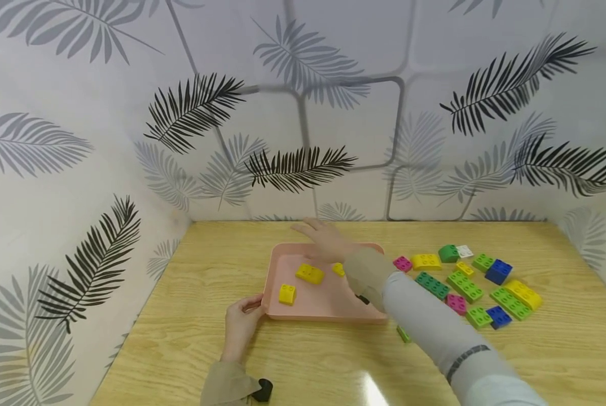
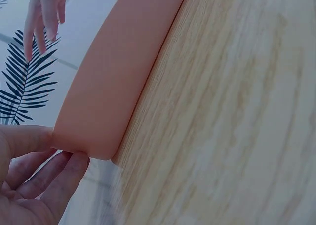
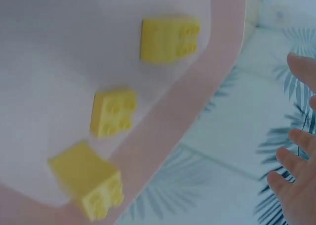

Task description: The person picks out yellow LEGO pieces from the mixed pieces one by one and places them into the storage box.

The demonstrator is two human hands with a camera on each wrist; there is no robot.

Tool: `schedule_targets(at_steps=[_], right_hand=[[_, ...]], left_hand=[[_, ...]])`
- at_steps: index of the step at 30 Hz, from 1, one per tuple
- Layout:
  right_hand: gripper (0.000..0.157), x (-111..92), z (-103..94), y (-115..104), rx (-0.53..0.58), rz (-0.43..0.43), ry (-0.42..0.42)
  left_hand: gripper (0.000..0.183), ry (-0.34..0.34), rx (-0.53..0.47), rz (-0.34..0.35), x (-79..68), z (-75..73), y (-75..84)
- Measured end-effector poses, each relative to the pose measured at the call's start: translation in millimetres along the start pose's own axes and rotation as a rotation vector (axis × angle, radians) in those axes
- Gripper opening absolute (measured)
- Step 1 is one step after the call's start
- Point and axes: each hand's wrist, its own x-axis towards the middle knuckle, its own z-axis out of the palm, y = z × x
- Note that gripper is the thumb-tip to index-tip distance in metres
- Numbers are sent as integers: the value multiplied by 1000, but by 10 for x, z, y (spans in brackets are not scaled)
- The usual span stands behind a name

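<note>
A pink tray (image 1: 303, 317) stands on the table with several yellow bricks showing inside it. One yellow brick (image 1: 287, 294) lies by the left front corner, a flatter yellow brick (image 1: 310, 273) farther in. A third yellow brick (image 1: 338, 269) is partly covered by the right sleeve. At the tray's left front corner, my left hand (image 1: 243, 318) holds the rim between thumb and fingers. My right hand (image 1: 328, 241) is over the tray's back part, fingers extended and apart. Nothing shows in that hand in the right wrist view, where its fingers (image 3: 298, 160) are spread.
Right of the tray lie loose building bricks: a dark green brick (image 1: 432, 285), a lime brick (image 1: 464, 286), a blue brick (image 1: 499, 272), a pink brick (image 1: 456, 304) and others. A lime brick (image 1: 403, 334) is partly under the right forearm. Patterned cloth (image 1: 303, 113) hangs behind the table.
</note>
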Motion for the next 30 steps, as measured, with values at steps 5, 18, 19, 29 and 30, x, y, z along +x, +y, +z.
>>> schedule_targets(at_steps=[5, 18, 19, 29, 30], right_hand=[[70, -127, -109, 330, -20, 61, 76], [67, -644, -332, 963, -66, 269, 188], [68, -682, -328, 1019, -60, 280, 187], [64, -1027, -277, 1374, 36, 365, 124], [63, -1055, -269, 1395, 42, 368, 116]], left_hand=[[26, 2, 7, -2, -8, 2, -1], [25, 7, 13, -12, 2, 11, -26], [25, 6, 14, -11, 1, 12, -23], [26, 3, -2, -38, -4, 12, -8], [26, 3, -3, -41, -5, 12, -6]])
